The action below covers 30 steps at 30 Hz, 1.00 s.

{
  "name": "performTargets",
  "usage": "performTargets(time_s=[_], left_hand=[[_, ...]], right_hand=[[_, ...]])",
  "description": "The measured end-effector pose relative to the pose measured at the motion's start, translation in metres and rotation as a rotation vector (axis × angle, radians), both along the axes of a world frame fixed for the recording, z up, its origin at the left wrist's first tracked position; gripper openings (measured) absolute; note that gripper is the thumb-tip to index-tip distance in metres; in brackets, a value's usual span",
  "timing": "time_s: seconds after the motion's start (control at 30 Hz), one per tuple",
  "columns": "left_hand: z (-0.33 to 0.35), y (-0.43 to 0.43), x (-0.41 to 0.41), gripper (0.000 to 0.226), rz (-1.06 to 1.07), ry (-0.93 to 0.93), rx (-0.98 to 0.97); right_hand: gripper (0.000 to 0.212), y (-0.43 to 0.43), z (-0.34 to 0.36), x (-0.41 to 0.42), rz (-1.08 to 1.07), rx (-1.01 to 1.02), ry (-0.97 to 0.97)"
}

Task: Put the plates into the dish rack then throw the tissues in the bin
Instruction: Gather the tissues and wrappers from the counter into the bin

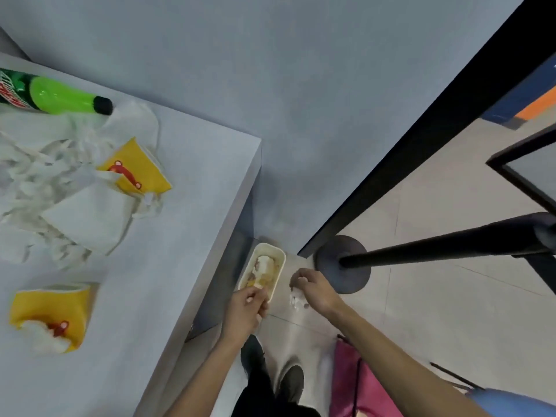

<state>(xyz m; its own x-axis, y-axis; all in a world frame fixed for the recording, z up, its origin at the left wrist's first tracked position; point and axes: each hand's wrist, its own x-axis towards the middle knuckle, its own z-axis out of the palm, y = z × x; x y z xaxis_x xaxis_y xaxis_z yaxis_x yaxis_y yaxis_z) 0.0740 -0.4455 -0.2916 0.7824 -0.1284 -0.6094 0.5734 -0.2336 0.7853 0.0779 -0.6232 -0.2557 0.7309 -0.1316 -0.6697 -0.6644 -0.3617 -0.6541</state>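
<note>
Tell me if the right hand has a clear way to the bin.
Probably yes: the right hand, holding tissue, hangs just beside the open bin; nothing lies between them.

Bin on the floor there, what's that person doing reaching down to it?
A person is reaching down to the small cream bin beside the table. Their right hand pinches a crumpled white tissue just next to the bin, not in yet. Their left hand is at the bin's near rim; whether it holds anything is unclear. More tissues, two yellow paper cups and a green bottle are on the table.
</note>
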Motion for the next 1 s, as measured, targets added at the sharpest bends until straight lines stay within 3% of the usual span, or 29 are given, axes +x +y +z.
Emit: performTargets(time_s=[0.17, 0.43, 0.53, 0.77, 1.0], left_hand=[[-0.061, -0.014, 0.018, 0.024, 0.035, 0.002, 0.029], [-0.191, -0.03, 0.038, 0.053, -0.001, -0.012, 0.132], [-0.256, -0.029, 0.043, 0.057, -0.045, -0.001, 0.185], [-0.398, -0.036, 0.064, 0.018, -0.066, 0.09, 0.229], [-0.498, -0.052, 0.093, 0.012, -0.178, 0.129, 0.32]], right_hand=[[0.029, -0.007, -0.071, 0.018, -0.021, -0.01, -0.015], [0.045, -0.01, -0.202, 0.028, 0.062, -0.036, -0.12], [0.041, -0.011, -0.261, 0.031, 0.035, 0.002, -0.114], [0.029, -0.012, -0.383, 0.055, -0.18, 0.261, -0.118], [0.023, -0.027, -0.465, 0.087, -0.1, 0.212, -0.226]])
